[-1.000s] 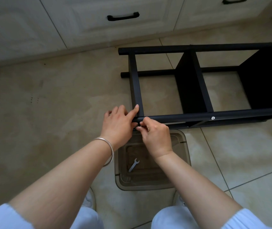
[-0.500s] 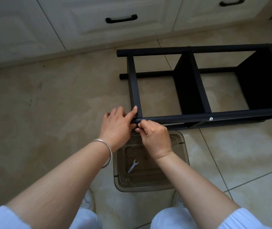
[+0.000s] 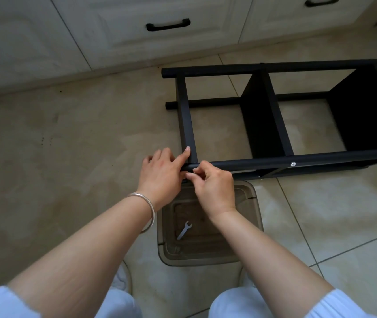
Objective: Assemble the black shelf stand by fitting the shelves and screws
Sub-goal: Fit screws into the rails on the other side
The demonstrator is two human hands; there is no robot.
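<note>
So, nearest the camera you've got two knees in light blue trousers and both forearms reaching forward over a beige tiled floor (image 3: pixel 68 145). Between the arms sits a clear brownish plastic bin (image 3: pixel 255 216) on the floor, and there's a small silver wrench (image 3: pixel 184 230) lying flat in the bottom of it. The left wrist has a thin silver bangle (image 3: pixel 149 208) on it.

Past that, both hands meet at the near left corner of the black shelf stand (image 3: pixel 274 162), which is lying on its side on the tiles. The left hand (image 3: pixel 160 173) wraps its curled fingers around the end of the near round bar, with the index finger stretched up along the crossbar that joins it there. The right hand (image 3: pixel 215 187) has its fingers bunched, thumb and fingertips pinching at something tiny right at that bar end, touching the left hand. What it's pinching is too small and hidden to make out.

Further along the near bar there's one silver screw head (image 3: pixel 293 164) already in place. Two black shelf panels stand in the frame, one in the middle and one at the right end.

Farthest back are cream cabinet drawers (image 3: pixel 114 31) with black handles.
</note>
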